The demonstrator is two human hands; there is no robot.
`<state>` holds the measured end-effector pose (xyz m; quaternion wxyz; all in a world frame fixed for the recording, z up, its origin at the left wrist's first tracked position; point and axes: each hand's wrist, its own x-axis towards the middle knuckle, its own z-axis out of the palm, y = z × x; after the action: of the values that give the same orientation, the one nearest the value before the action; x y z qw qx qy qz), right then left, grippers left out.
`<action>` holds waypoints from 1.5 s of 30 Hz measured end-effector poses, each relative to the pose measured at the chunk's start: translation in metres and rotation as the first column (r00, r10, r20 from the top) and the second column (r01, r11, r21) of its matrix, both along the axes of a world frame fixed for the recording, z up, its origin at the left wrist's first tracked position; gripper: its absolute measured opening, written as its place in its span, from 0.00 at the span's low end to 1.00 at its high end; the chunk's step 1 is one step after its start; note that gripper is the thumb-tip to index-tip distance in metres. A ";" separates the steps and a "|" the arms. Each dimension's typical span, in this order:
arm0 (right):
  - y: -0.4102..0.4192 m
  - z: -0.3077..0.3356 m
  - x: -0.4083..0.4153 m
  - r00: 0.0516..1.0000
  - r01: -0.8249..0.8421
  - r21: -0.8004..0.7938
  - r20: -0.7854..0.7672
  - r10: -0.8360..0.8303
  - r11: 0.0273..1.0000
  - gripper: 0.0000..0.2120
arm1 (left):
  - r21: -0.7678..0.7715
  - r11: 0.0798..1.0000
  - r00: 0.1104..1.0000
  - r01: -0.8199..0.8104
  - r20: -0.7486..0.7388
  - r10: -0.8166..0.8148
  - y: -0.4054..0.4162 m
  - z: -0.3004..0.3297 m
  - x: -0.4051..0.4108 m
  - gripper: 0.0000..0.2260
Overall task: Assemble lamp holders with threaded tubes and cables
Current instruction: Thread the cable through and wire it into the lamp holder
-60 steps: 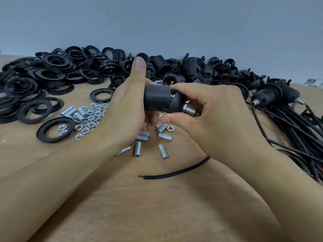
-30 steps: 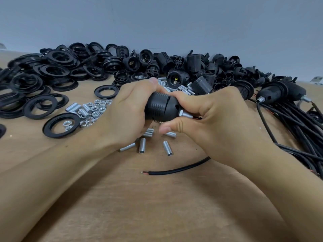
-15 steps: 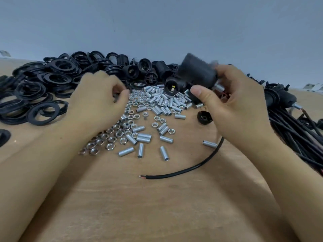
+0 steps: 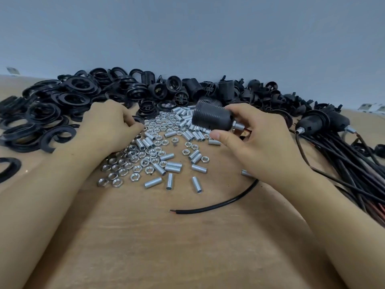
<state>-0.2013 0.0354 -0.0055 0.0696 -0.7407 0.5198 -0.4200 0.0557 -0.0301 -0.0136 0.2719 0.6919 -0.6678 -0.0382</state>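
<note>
The holder [image 4: 212, 118], light rigid plastic, is gripped by the right hand [image 4: 256, 140] around its ribbed body. Small, slippery nuts [image 4: 133, 161] are being pinched at by the left hand [image 4: 110, 126]; whether one is held cannot be told.

Wooden table [image 4: 145, 247] under nuts [image 4: 133, 161], threaded tubes [image 4: 173, 163], black rings [image 4: 52, 105], cables [image 4: 343, 159].

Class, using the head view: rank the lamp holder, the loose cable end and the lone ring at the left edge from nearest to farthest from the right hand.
1. Lamp holder: held in the right hand itself, above the metal tubes.
2. Loose cable end: on the table, below and left of that hand.
3. Lone ring: far left edge, beyond the left arm.
</note>
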 end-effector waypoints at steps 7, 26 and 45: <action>0.003 0.004 0.004 0.999 -0.034 -0.093 0.012 0.035 0.995 0.15 | -0.253 0.894 0.142 0.369 -0.935 -0.324 0.026 0.014 -0.044 0.04; 0.006 0.006 -0.004 0.974 -0.077 -0.241 -0.224 0.022 0.967 0.21 | -0.130 0.737 0.201 0.664 -0.918 -0.343 0.036 0.004 -0.053 0.15; -0.001 0.002 -0.009 0.967 -0.250 0.237 0.120 0.227 0.939 0.16 | -0.379 0.590 -0.178 0.713 -0.911 -0.371 0.039 0.017 -0.038 0.22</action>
<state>-0.2105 0.0346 -0.0031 0.2363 -0.7637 0.4713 -0.3726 0.0177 0.0088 0.0035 0.4840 0.1575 -0.5403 -0.6701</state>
